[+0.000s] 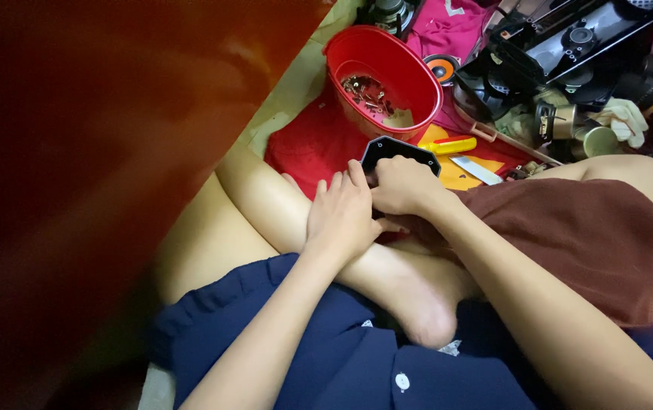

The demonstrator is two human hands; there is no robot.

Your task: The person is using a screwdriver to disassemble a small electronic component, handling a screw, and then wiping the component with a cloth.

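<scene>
A cluttered floor fills the upper right of the frame, while a blurred red-brown surface [99, 152] covers the whole left side. Just right of that blur, near the top centre, a red plastic tub [382, 76] stands on a red cloth [307, 144]; small screws and metal bits lie in its bottom. Below it, at the centre of the frame, the left hand [339, 215] rests over a crossed bare leg with its fingers curled against the near left edge of a black flat part with angled corners [398, 150]. The right hand [404, 186], touching the left, closes over the same part's lower right edge, so the part juts out above both hands toward the tub. Just right of it lies a yellow-and-red utility knife [450, 145]. Farther right, dark dismantled electronics [569, 53] are piled along the top.
</scene>
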